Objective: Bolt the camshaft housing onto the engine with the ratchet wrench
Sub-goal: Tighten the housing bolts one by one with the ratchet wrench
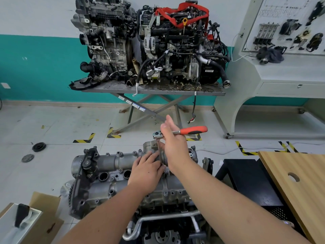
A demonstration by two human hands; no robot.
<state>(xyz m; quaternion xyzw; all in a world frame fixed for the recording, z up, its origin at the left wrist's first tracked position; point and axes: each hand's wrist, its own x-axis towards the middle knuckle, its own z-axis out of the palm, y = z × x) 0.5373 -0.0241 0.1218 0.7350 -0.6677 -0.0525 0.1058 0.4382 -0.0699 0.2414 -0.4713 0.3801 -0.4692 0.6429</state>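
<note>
Grey cast metal is filling the lower middle of your view: the camshaft housing (112, 166) is sitting on top of the engine (158, 217), directly below you. Using that housing as the landmark, open tiled floor is lying to its left and beyond it, while a black stand (249, 180) and a wooden board's edge (299, 173) are crowding in close on its right. A cardboard box (44, 217) is sitting low to its left. Farther beyond it, two engines are resting on a metal table (154, 89).

Your left hand (146, 170) is resting on the housing, fingers nearly straight and steadying the ratchet wrench's extension bar (160, 152), which is standing upright near the housing's middle. Your right hand (173, 143) is reaching to the ratchet wrench (177, 132), its fingers extended upward against the shaft just beside the head; you cannot tell whether it is actually gripping. The orange handle is pointing right, above the housing. The housing is looking dull, oily, with round bores and bolt holes along it.
</note>
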